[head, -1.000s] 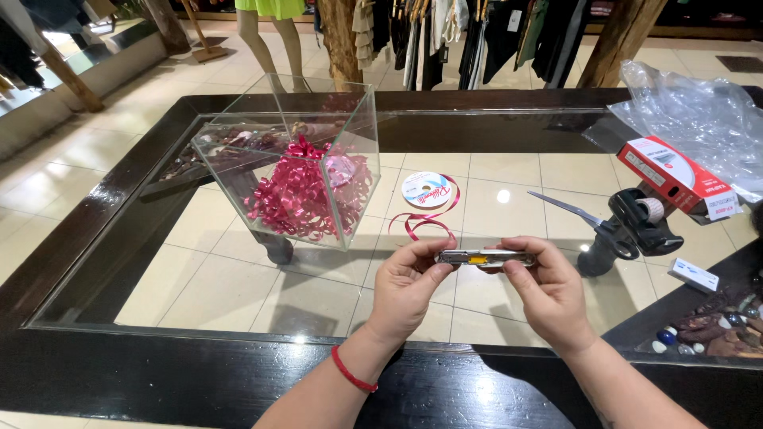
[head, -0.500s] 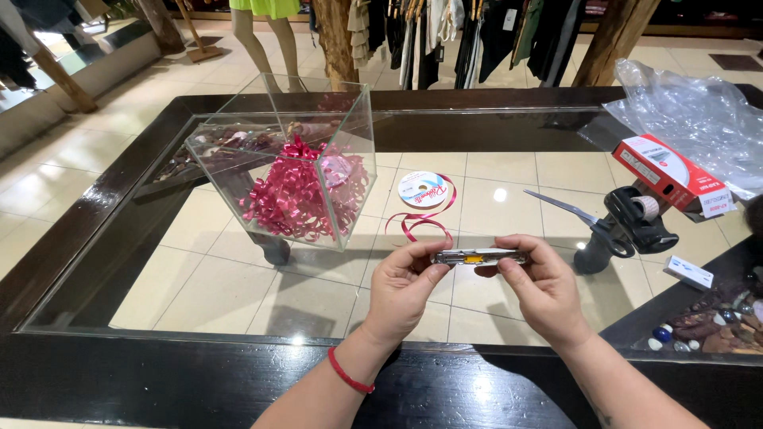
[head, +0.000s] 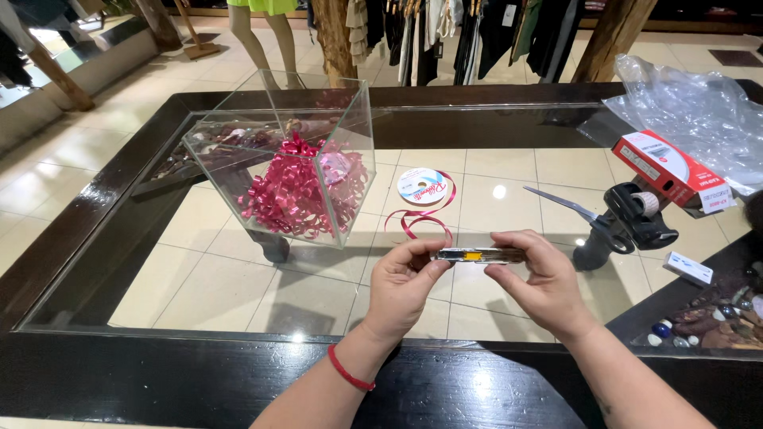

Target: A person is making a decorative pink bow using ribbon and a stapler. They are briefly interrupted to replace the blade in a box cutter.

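**Both hands pinch a slim bar above the glass table**

The left hand (head: 401,282) is curled nearly closed, thumb and forefinger pinching the left end of a thin, dark bar with a yellow patch (head: 479,255). The right hand (head: 542,280) closes on the other end in the same way, its remaining fingers folded loosely beneath. The bar lies level between them, held just above the glass table (head: 199,262). Just beyond it, a pink ribbon spool (head: 422,187) rests on the glass, its loose end curling towards the hands. A clear glass box of pink bows (head: 298,179) stands to the left; scissors (head: 576,211) and a black tape dispenser (head: 640,216) lie to the right.
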